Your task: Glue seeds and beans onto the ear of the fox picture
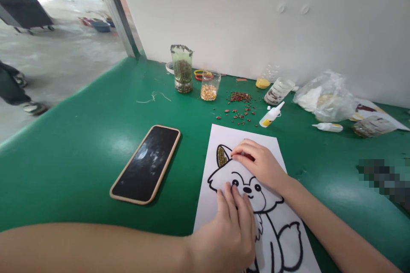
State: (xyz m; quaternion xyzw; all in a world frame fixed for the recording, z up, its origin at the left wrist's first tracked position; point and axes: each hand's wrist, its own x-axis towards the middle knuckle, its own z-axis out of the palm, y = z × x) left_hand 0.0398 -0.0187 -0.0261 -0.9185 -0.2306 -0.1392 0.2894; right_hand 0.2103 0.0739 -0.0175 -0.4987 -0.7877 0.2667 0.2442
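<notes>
A white sheet with a black outline drawing of a fox-like animal lies on the green table. One ear of the drawing is filled with green beans. My left hand rests flat on the sheet's lower part, fingers stretched over the animal's face. My right hand lies at the animal's head, fingertips pinched together by the filled ear, with small red beans showing under the fingers.
A phone lies face up left of the sheet. Behind stand a cup of green beans, a cup of corn kernels, scattered red beans, two glue bottles, and plastic bags. A wall is behind.
</notes>
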